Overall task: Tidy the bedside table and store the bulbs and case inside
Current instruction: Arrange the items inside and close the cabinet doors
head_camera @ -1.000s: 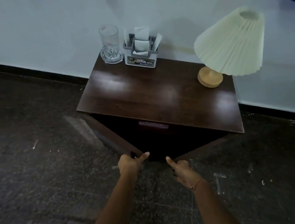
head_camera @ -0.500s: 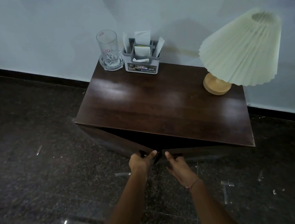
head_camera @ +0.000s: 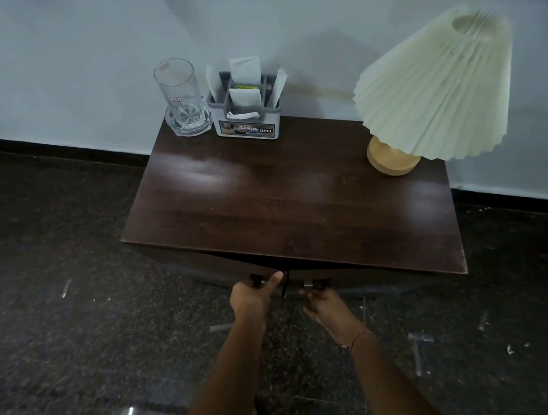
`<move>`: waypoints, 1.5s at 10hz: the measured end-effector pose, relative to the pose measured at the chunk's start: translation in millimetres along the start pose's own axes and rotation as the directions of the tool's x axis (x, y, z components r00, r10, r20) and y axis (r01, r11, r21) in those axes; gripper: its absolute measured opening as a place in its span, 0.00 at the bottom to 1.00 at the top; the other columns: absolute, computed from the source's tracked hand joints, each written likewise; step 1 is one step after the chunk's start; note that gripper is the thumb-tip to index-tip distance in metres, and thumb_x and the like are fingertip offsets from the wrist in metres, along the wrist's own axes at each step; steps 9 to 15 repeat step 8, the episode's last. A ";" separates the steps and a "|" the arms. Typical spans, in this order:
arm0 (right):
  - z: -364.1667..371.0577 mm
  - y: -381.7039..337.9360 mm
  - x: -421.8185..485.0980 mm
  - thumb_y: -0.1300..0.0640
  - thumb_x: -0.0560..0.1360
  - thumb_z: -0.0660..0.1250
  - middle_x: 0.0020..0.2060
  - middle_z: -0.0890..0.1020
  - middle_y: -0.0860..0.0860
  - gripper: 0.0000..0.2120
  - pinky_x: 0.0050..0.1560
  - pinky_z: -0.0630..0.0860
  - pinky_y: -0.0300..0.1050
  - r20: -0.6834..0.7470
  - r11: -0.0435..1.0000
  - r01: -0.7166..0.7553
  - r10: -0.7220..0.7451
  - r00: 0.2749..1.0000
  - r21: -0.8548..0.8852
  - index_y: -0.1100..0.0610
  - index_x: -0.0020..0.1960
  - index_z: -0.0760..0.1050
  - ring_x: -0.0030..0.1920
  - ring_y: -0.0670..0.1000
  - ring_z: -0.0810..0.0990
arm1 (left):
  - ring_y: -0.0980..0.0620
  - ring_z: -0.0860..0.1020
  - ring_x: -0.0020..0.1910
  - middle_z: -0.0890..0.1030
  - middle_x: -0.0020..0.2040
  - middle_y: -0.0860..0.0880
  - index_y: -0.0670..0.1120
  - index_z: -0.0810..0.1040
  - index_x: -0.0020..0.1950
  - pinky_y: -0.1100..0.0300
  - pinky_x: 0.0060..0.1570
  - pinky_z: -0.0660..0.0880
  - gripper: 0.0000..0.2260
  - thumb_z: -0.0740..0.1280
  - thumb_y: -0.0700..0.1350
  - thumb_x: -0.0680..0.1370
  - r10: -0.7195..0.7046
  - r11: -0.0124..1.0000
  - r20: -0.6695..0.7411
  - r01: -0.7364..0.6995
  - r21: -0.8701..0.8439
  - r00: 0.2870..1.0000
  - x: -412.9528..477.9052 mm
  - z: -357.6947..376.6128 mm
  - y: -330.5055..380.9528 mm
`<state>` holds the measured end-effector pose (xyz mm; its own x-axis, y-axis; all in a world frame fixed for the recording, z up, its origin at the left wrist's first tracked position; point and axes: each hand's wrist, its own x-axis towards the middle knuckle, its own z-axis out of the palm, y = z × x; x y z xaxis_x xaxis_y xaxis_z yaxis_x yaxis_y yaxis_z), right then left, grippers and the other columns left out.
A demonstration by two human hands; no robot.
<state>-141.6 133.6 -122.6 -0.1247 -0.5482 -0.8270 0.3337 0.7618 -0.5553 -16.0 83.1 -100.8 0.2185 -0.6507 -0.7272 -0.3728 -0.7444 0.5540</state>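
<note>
The dark wooden bedside table (head_camera: 286,205) stands against the wall. Below its front edge, two cabinet doors meet with only a thin gap between them. My left hand (head_camera: 254,296) is closed around the handle of the left door, thumb pointing up. My right hand (head_camera: 326,307) holds the small handle of the right door with its fingertips. No bulbs or case are in view; the inside of the table is hidden.
On the tabletop a tall glass mug (head_camera: 183,97) stands at the back left, a grey napkin holder (head_camera: 247,117) beside it, and a pleated cream lamp (head_camera: 434,87) on a wooden base at the right. Dark speckled floor (head_camera: 55,320) surrounds the table.
The two doors have swung from wide open to nearly closed, both hands moving forward with them. The view has moved closer over the table.
</note>
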 end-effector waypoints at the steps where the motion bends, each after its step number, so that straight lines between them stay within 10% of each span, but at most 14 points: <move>1: -0.2 -2.2 7.4 0.68 0.80 0.51 0.68 0.69 0.57 0.19 0.69 0.66 0.50 -0.043 0.999 -0.028 0.028 0.999 0.016 0.61 0.70 0.61 0.69 0.55 0.67 | 0.39 0.79 0.53 0.83 0.51 0.38 0.37 0.81 0.52 0.50 0.52 0.75 0.23 0.73 0.55 0.68 0.016 0.997 0.006 -0.017 0.074 1.000 6.3 -3.1 1.2; 4: 9.4 -17.1 32.0 0.68 0.79 0.52 0.66 0.69 0.61 0.15 0.65 0.69 0.49 -0.171 0.992 -0.090 0.103 0.980 0.084 0.64 0.65 0.65 0.66 0.58 0.69 | 0.41 0.79 0.57 0.81 0.57 0.38 0.37 0.78 0.58 0.56 0.53 0.75 0.14 0.68 0.35 0.73 0.103 0.992 0.093 -0.109 0.064 0.990 17.0 -6.6 1.4; 7: 12.1 -16.9 30.3 0.69 0.79 0.52 0.60 0.73 0.62 0.13 0.67 0.68 0.54 -0.169 0.994 -0.072 0.058 0.984 -0.076 0.60 0.60 0.68 0.64 0.60 0.71 | 0.39 0.77 0.59 0.79 0.58 0.36 0.36 0.76 0.60 0.54 0.56 0.74 0.14 0.63 0.34 0.75 0.101 0.986 0.118 -0.115 0.123 0.988 24.3 -3.0 5.3; 8: 18.9 -5.5 20.1 0.67 0.78 0.54 0.59 0.74 0.59 0.23 0.57 0.71 0.50 -0.201 0.962 0.014 -0.071 0.977 -0.273 0.57 0.72 0.58 0.58 0.59 0.74 | 0.38 0.76 0.58 0.78 0.59 0.36 0.38 0.73 0.63 0.52 0.54 0.73 0.15 0.59 0.37 0.78 0.071 0.974 0.134 -0.097 0.203 0.988 19.3 1.3 9.1; 15: 18.9 -5.5 20.1 0.67 0.78 0.54 0.59 0.74 0.59 0.23 0.57 0.71 0.50 -0.201 0.962 0.014 -0.071 0.977 -0.273 0.57 0.72 0.58 0.58 0.59 0.74 | 0.38 0.76 0.58 0.78 0.59 0.36 0.38 0.73 0.63 0.52 0.54 0.73 0.15 0.59 0.37 0.78 0.071 0.974 0.134 -0.097 0.203 0.988 19.3 1.3 9.1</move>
